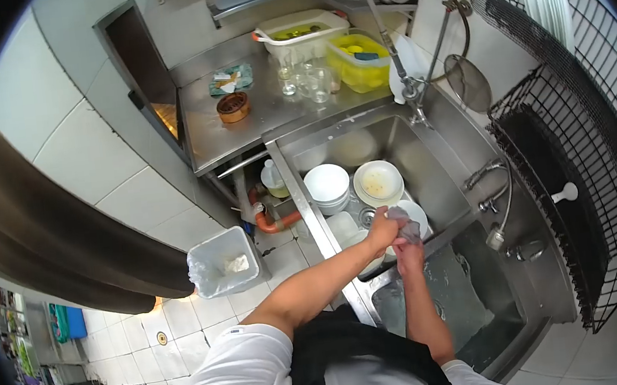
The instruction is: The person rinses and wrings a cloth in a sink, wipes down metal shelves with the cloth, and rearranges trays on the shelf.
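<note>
My left hand (382, 231) is closed around a crumpled grey cloth (407, 226), its fingers wrapped over one side. From below, my right hand (409, 255) grips the same cloth, close against the left. Both hands are over the divider between two steel basins. In the far basin (436, 153) sit a stack of white bowls (327, 181), a plate with a food-stained bowl (381, 180) on it, and a white plate (418, 215) partly hidden by the cloth. A square white container (342, 226) lies near my left hand.
The near basin (478, 302) holds water. Faucets (490, 205) and a black wire rack (601, 259) line the right. Glasses (312, 81), a bamboo steamer (233, 108), a white tub (302, 37) and a yellow tub (359, 63) stand behind. A lined bin (253, 273) is on the floor.
</note>
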Action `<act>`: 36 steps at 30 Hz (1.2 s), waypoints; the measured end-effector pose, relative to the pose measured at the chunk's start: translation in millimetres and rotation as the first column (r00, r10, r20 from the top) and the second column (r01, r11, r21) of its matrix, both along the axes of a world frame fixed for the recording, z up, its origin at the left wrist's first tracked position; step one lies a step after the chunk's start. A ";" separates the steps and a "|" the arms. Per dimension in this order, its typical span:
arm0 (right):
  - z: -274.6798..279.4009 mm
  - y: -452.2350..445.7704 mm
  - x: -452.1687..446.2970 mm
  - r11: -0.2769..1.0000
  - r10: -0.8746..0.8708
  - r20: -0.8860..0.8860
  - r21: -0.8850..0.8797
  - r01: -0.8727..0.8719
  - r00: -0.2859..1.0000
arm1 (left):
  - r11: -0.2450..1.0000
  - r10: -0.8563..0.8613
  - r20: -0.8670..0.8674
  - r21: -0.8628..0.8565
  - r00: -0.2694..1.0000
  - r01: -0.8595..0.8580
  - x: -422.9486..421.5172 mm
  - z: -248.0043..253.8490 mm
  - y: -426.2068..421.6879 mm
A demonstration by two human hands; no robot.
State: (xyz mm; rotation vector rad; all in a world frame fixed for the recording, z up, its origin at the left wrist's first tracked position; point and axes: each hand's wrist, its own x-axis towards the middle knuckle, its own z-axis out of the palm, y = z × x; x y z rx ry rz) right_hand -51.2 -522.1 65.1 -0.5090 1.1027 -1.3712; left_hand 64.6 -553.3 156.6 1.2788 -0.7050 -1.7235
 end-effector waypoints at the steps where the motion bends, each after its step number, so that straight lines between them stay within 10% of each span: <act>1: 1.4 -4.0 0.2 0.996 -0.069 0.124 -0.047 0.076 0.990 | 0.999 0.053 0.005 -0.010 0.999 -0.053 5.4 -5.5 -0.1; 6: 47.7 -13.1 16.8 0.993 -0.011 0.159 -0.111 0.029 0.987 | 0.994 -0.108 0.126 0.004 0.986 0.109 29.6 -1.0 18.2; 10: 44.0 -13.8 42.6 1.000 0.016 0.566 -0.020 -0.006 0.824 | 0.960 0.128 -0.502 -0.154 0.856 -0.234 12.3 -35.6 6.2; 14: 51.1 1.5 54.3 0.981 0.184 0.344 -0.122 -0.150 0.921 | 0.979 0.205 -0.174 0.028 0.963 -0.203 32.3 -17.1 0.5; 17: 72.9 11.5 54.4 0.968 0.250 0.057 -0.004 -0.250 0.967 | 0.907 0.360 0.030 -0.245 0.933 -0.342 27.2 -53.1 -22.4; 20: 64.6 17.3 40.3 0.937 0.298 0.394 0.053 -0.345 0.869 | 0.906 0.215 0.445 -0.423 0.869 -0.008 46.0 15.6 -12.8; 23: 82.6 19.1 35.6 0.923 0.290 0.748 -0.054 -0.381 0.597 | 0.649 0.231 0.800 -0.551 0.553 0.525 42.6 21.6 -5.7; 27: 64.4 -3.2 23.0 0.958 0.250 0.677 -0.072 -0.276 0.692 | 0.451 0.392 0.771 -0.637 0.502 0.626 24.5 -1.5 26.7; 32: 49.8 -4.1 24.0 0.989 0.145 0.259 -0.048 -0.137 0.955 | 0.748 0.002 0.467 -0.588 0.884 0.309 23.5 -28.1 24.0; 36: 66.7 -1.6 17.1 0.933 0.285 -0.059 -0.209 -0.291 0.957 | 0.994 0.001 0.106 -0.110 0.994 0.011 17.9 -3.4 20.7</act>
